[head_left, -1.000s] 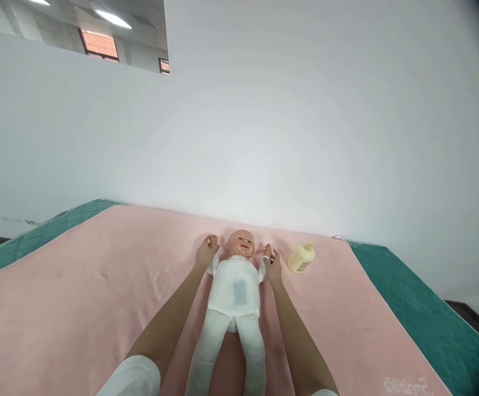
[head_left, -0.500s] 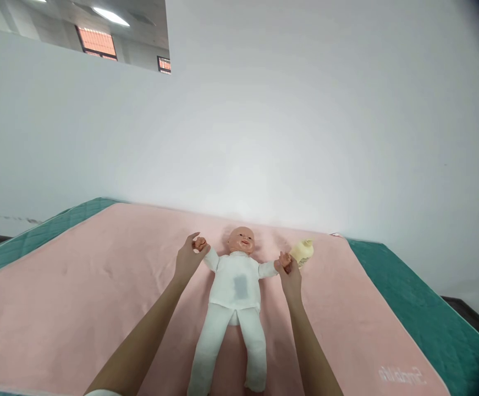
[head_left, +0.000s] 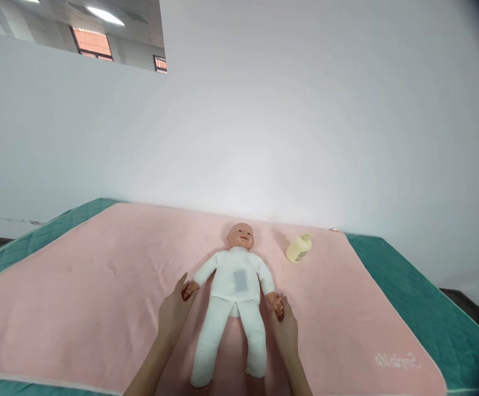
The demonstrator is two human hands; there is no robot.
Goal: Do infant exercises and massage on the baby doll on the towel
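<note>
Both arms of the doll [head_left: 226, 278] brought down and outward from beside its head to hip level

Doll, one, lying on its back at the centre of the pink mat [head_left: 111, 297], head toward the wall [head_left: 284, 121], legs apart and pointing toward the wearer. Dress: white long-sleeved top with a grey rectangular patch [head_left: 240, 280] on the front; white trousers. Arms slanting down and away from the trunk, one to each side.

Left hand [head_left: 173, 316], bare: thumb and fingers closed round the doll's hand on that side, low and out from the trunk.

Right hand [head_left: 284, 324], bare: closed about the doll's other hand, whose small fingers show above the grip; thumb contact partly hidden.

Bottle [head_left: 299, 249], pale yellow, dark print on its side, pump-like top: on the mat, right of the doll's head, tilted in view, apart from both hands. Half a second ago the right hand overlaps it in view; now it shows whole.

Mat: pale lettering [head_left: 396, 360] near the lower right corner, reading reversed. Green quilted cover [head_left: 420, 308] beneath, exposed along both sides and the near edge.

Upper left, beyond the wall's edge: ceiling light [head_left: 105, 15], and two orange-lit windows, the larger [head_left: 93, 43] and the smaller [head_left: 160, 64].
</note>
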